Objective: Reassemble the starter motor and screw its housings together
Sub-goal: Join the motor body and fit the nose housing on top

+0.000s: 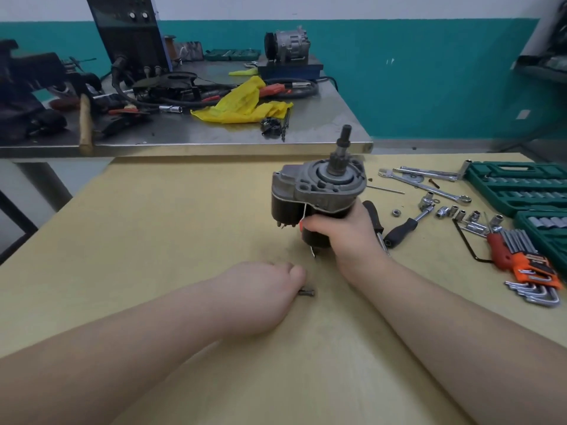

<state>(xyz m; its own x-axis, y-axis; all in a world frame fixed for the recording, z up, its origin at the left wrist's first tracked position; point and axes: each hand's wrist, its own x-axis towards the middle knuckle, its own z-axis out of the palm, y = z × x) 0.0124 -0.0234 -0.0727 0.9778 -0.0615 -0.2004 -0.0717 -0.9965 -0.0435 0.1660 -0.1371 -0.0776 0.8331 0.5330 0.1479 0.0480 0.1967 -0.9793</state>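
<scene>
Head view: the right hand [340, 231] grips the black body of the motor [316, 191] and holds it upright over the middle of the desk [184, 210], the silver nose housing on top and the pinion shaft [342, 148] pointing up. Whether its base touches the desk is hidden by the hand. The left hand [264, 286] lies knuckles-up on the desk, its fingers curled down over a small dark bolt [306, 292] that shows just past the fingertips; whether it has actually pinched the bolt cannot be told. The step in hand looks like fetching a housing bolt. To do it well, the left hand should take the bolt by the head end so the threaded tip leads, and the right should keep its grip firm and low so the housings do not shift apart. The bolt should be started by finger for a few turns to avoid cross-threading, with the holes lined up first. A thin white wire [305, 210] hangs off the side of the motor near the thumb and should stay out of the seam between the housings. For tightening, the ratchet [408, 222], loose sockets [460, 214] and hex keys [521, 265] lie near on the right, beside the green socket cases [515, 185].
</scene>
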